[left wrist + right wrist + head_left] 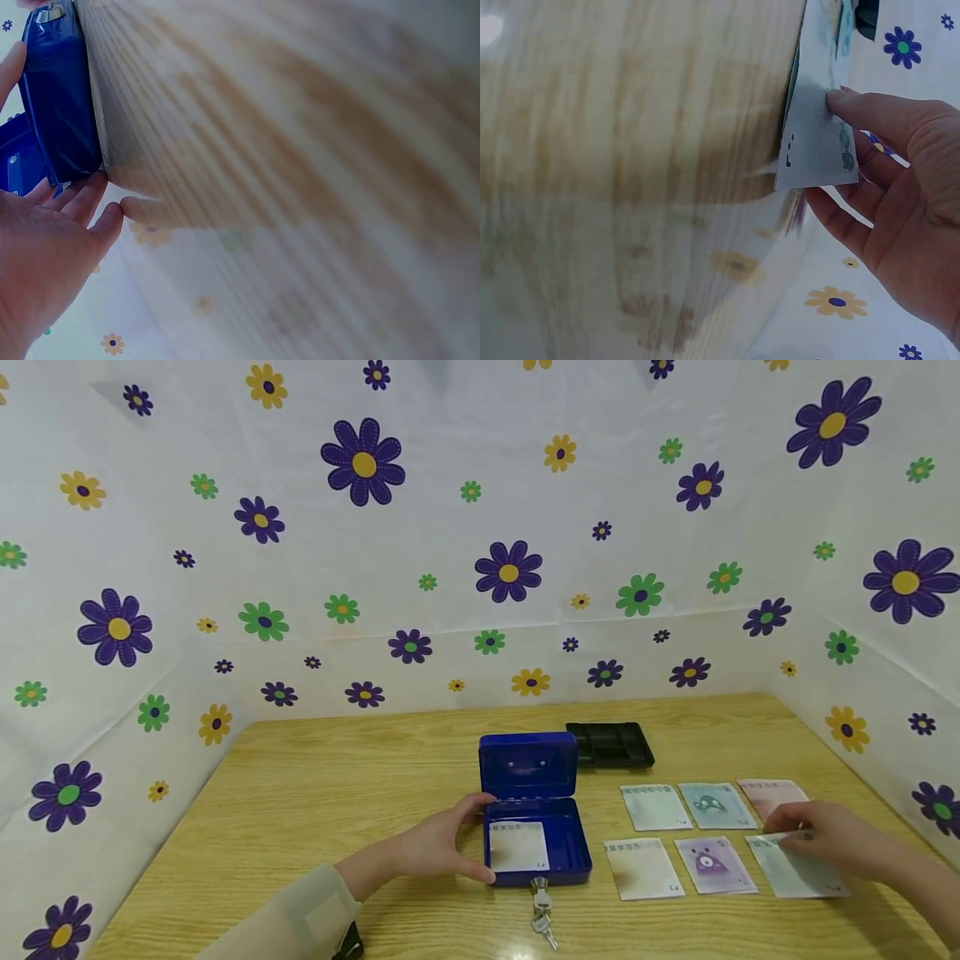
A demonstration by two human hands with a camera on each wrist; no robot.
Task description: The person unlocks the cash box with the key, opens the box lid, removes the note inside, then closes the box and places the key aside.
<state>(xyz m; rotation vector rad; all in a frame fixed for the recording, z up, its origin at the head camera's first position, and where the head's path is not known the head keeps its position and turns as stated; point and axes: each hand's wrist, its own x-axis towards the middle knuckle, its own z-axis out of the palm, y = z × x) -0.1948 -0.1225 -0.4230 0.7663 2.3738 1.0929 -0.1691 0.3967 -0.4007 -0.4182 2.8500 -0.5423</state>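
A blue cash box point(583, 843) stands with its lid raised, one pale play banknote point(525, 852) in its left part. My left hand point(431, 843) holds the box at its left side, thumb by the front corner and fingers by the back one. Keys point(542, 914) hang from the lock at the front. My right hand point(836, 839) pinches the edge of a green play banknote point(798, 868) at the right end of the front row. In the right wrist view, the thumb lies on the face of this banknote point(817, 142), with the fingers behind it.
Beside it lie a purple banknote point(712, 870) and a cream one point(643, 870). The back row has a green point(654, 808), a blue-green point(716, 806) and a pink banknote point(768, 795). Behind the box is a black tray point(615, 745). A flowered cloth point(450, 527) surrounds the table.
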